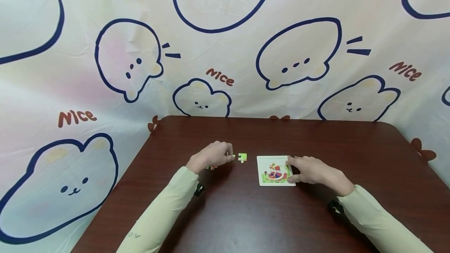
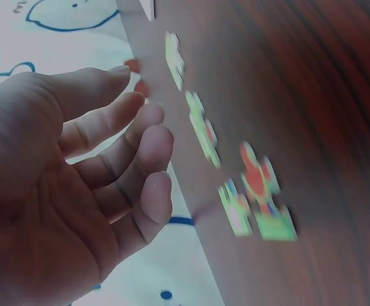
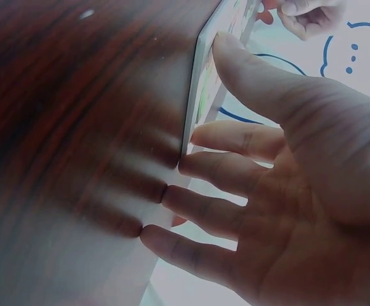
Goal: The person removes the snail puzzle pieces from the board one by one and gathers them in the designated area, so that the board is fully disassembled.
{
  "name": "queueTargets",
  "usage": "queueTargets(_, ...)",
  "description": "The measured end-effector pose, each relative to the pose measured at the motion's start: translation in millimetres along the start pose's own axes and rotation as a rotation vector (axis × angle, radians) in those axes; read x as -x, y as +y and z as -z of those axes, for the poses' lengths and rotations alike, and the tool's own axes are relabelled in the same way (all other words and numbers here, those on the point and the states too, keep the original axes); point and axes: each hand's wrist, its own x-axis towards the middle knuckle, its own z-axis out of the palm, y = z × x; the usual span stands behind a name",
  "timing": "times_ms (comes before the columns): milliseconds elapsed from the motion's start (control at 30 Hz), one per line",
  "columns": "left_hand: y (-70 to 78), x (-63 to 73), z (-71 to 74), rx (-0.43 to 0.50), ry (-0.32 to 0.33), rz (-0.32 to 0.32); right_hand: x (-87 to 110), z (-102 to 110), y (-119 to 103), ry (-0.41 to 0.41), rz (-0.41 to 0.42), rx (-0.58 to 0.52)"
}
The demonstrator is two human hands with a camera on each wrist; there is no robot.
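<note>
Left of tray, pinch puzzle piece by edges with empty, loosely curled left hand; steady tray with splayed right hand.

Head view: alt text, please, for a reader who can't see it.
A person's right hand touches the right edge of a white-framed jigsaw board; the left hand is near loose jigsaw pieces on a dark wood-grain table. Behind is a cartoon-print backdrop lettered "Nice".

Counted one left hand, one right hand, two sleeves, two dark wristbands, one puzzle tray, one table, one backdrop, three "Nice" prints. Got at least four loose puzzle pieces; can't settle exact total, blurred.
</note>
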Motion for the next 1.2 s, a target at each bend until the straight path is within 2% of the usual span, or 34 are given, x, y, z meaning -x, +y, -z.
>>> queueTargets(533, 55.2, -26.5, -24.0, -0.034, 0.004, -0.113, 1.6, 0, 2, 0.01, -0.003, 0.003)
queueTargets(667, 70.1, -31.1, -27.9, -0.069, -0.006, -0.127, 2.0, 1, 1, 0.013, 0.007, -0.006)
queueTargets(900, 95.1, -42.1, -30.1, -0.122, -0.057, -0.118, 3.7, 4, 1, 0.014, 0.013, 0.008)
queueTargets(1033, 104.6, -48.0, -32.2, -0.134, -0.037, -0.098, 3.4, 5, 1, 0.017, 0.026, 0.002)
queueTargets(1200, 109.6, -50.7, -38.2, -0.171, -0.02, -0.091, 1.0, 3, 0, 0.018, 0.034, -0.009)
